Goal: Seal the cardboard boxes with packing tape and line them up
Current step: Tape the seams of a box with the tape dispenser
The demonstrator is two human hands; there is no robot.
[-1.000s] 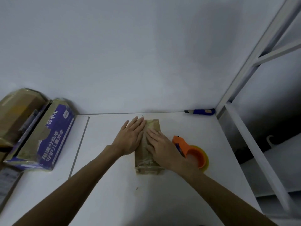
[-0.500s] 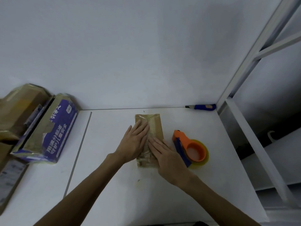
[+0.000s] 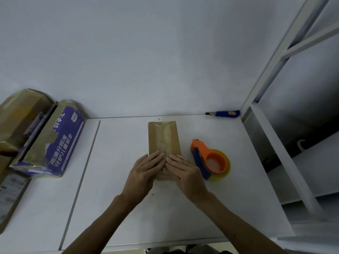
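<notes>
Fingers (image 3: 156,158) press the box (image 3: 160,138) at its near edge, tape dispenser (image 3: 212,158) just beside.

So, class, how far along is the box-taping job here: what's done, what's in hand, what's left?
Done: tape runs along the top of the small brown box. In hand: the left hand and right hand press flat on its near end, the tape dispenser lying beside it. Left: lining it up with the boxes at the left.

The small box (image 3: 161,138) lies on the table (image 3: 238,180), the tape dispenser (image 3: 211,160) just right of it. A knife (image 3: 222,113) lies behind; 2 bigger boxes (image 3: 55,142) sit far left.
</notes>
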